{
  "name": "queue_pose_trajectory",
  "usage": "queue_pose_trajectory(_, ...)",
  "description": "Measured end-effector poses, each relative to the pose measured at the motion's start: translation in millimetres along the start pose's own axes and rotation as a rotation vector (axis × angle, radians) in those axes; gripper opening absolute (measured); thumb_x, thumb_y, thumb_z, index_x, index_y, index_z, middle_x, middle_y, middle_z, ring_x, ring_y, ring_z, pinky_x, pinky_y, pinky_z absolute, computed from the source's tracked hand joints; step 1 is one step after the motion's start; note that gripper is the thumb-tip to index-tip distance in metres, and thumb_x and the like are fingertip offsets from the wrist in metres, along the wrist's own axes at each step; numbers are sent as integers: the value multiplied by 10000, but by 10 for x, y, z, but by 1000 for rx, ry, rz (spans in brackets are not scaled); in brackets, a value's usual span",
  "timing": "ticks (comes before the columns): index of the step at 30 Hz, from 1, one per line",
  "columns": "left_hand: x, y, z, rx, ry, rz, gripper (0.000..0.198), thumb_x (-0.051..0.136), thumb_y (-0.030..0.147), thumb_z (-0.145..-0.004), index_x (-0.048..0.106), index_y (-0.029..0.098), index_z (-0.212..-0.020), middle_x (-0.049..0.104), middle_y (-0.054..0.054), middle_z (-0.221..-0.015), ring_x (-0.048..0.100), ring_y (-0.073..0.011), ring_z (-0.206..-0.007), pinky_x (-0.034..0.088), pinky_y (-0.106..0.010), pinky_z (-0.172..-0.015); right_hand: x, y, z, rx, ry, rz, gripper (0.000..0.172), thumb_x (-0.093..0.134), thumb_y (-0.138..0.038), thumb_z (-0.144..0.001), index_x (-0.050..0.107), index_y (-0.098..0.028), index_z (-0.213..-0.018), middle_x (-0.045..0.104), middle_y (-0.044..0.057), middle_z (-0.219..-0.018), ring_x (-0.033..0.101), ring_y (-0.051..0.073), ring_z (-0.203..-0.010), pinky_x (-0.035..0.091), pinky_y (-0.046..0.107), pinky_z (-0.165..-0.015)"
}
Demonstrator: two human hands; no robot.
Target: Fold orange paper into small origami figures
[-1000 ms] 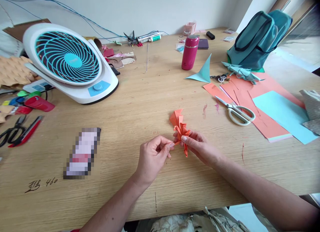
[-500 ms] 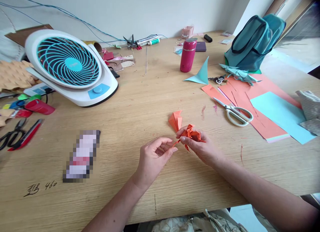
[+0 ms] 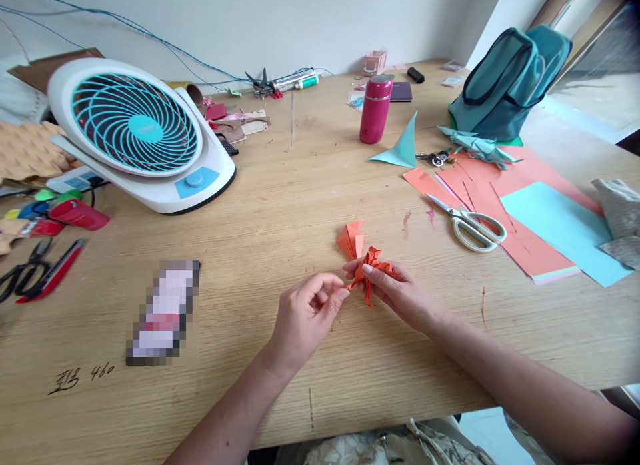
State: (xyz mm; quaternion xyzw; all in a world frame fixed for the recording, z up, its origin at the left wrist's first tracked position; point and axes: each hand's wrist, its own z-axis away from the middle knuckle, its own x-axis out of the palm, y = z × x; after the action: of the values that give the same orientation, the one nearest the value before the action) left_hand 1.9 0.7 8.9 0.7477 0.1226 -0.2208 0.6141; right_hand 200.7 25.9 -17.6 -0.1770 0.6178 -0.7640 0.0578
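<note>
A small folded orange paper figure (image 3: 373, 268) is held just above the wooden table (image 3: 280, 205), near its front middle. My right hand (image 3: 397, 295) grips the figure from the right, fingers and thumb pinched round it. My left hand (image 3: 305, 315) pinches a thin point of the same figure at its left side. A second folded orange paper piece (image 3: 351, 238), fan-shaped, lies on the table just behind the figure.
White-handled scissors (image 3: 473, 223) lie on orange and blue paper sheets (image 3: 540, 215) at the right. A teal folded paper (image 3: 403, 148), a magenta bottle (image 3: 375, 109) and a teal bag (image 3: 505, 78) stand behind. A white-and-teal fan (image 3: 137, 135) and black scissors (image 3: 23, 271) are at left.
My right hand turned the orange figure over and back, its points swinging from downward to sideways and back down. My left hand kept its pinch beside it.
</note>
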Motion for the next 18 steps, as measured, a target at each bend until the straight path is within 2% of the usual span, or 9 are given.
queue_pose_trajectory(2, -36, -20, -42, -66, 5, 95, 205, 550, 355, -969, 666, 187, -998, 711, -19, -793, 573, -105, -569, 449, -214, -559, -9, -31, 0, 49, -13, 28, 466, 588, -582, -929, 724, -181, -1125, 661, 43, -891, 580, 146, -796, 453, 257, -694)
queue_pose_trajectory(5, -49, -64, -107, -144, -10, 151, 259, 554, 391, -966, 695, 175, -941, 718, -56, -865, 627, -138, -714, 459, -212, -578, 6, -80, -5, 87, -85, 96, 521, 586, -638, -901, 733, -154, -1026, 615, 15, -749, 538, 124, -652, 419, 244, -582)
queue_pose_trajectory(8, 5, -106, -136, -169, -152, 321, 281, 603, 403, -938, 721, 165, -1030, 719, -97, -1035, 667, -191, -926, 530, -251, -724, 44, -106, -14, 97, -198, 201, 531, 656, -668, -829, 688, -138, -797, 593, 6, -663, 522, 117, -576, 420, 247, -536)
queue_pose_trajectory(11, 74, -140, -125, -227, -260, 533, 313, 655, 432, -907, 719, 160, -1047, 713, -93, -1014, 679, -205, -923, 558, -303, -801, 74, -123, -11, 119, -272, 233, 539, 642, -686, -828, 621, -153, -747, 614, 11, -669, 512, 102, -517, 414, 242, -492)
queue_pose_trajectory(14, 103, -157, -105, -284, -267, 652, 358, 700, 440, -876, 704, 170, -1111, 708, -80, -972, 672, -179, -836, 563, -318, -801, 87, -155, 6, 80, -293, 257, 475, 663, -630, -846, 602, -167, -755, 581, -14, -659, 487, 95, -528, 408, 232, -500)
queue_pose_trajectory(16, 100, -153, -97, -277, -265, 683, 366, 723, 441, -858, 710, 188, -1123, 703, -83, -1011, 669, -180, -879, 558, -319, -838, 88, -172, 24, 34, -272, 274, 408, 700, -576, -842, 618, -178, -800, 569, -22, -690, 507, 110, -603, 437, 234, -560)
queue_pose_trajectory(18, 86, -137, -94, -254, -249, 669, 326, 748, 438, -835, 731, 201, -1058, 684, -95, -1129, 664, -192, -961, 557, -313, -860, 83, -173, 41, 11, -232, 282, 360, 711, -546, -844, 640, -193, -861, 594, -14, -770, 544, 132, -706, 471, 245, -646)
